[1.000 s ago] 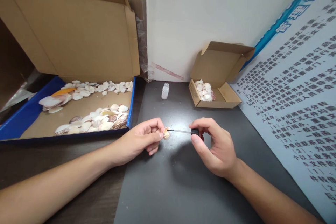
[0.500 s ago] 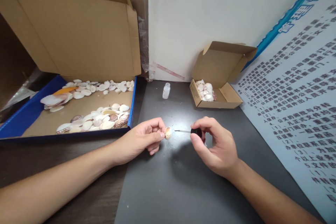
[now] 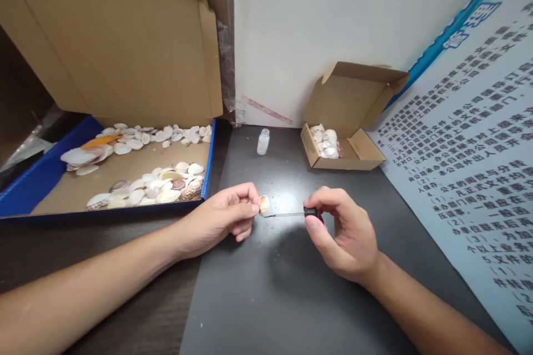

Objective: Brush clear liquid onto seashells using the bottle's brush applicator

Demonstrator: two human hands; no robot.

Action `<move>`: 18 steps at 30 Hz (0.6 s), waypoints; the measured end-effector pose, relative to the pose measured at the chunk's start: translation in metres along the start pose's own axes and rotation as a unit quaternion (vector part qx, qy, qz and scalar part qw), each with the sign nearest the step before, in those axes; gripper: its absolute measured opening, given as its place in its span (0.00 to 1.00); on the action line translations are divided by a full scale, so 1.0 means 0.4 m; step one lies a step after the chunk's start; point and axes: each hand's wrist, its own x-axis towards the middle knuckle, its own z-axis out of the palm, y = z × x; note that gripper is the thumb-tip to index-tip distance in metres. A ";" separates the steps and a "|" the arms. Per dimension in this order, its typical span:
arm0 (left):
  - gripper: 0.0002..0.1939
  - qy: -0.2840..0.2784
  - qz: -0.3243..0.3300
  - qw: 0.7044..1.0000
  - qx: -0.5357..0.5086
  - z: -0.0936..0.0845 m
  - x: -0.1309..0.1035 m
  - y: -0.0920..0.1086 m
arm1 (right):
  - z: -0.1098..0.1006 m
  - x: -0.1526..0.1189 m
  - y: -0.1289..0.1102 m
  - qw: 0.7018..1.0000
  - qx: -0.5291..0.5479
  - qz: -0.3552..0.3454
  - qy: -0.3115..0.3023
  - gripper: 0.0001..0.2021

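Observation:
Between the thumb and fingers of my left hand is a small brownish-white seashell, pinched by its left edge. My right hand is closed on the black cap of a thin brush, which points left. The brush's dark tip lies at the lower edge of the shell; whether it touches, I cannot tell. Beyond my hands a small open bottle with whitish contents stands upright on the dark grey mat.
At the left, a blue-edged cardboard box holds many shells in two groups, its lid raised. A smaller open box with white shells stands at the back right. A printed poster lines the right side.
The brush has moved left and slightly down, bringing its tip to the shell's lower edge. The shell is turned a little in my left fingers.

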 end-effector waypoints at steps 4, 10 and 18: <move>0.08 -0.002 -0.001 1.000 -0.003 0.001 -0.001 -0.001 | 0.003 -0.003 0.000 1.000 0.002 0.005 -0.008 0.11; 0.08 0.002 -0.006 1.000 -0.003 0.001 -0.002 0.002 | 0.003 -0.007 -0.001 0.999 0.028 0.018 -0.004 0.11; 0.08 0.003 -0.005 1.000 -0.001 0.002 0.000 0.004 | -0.001 -0.010 0.000 0.998 0.034 0.056 -0.022 0.11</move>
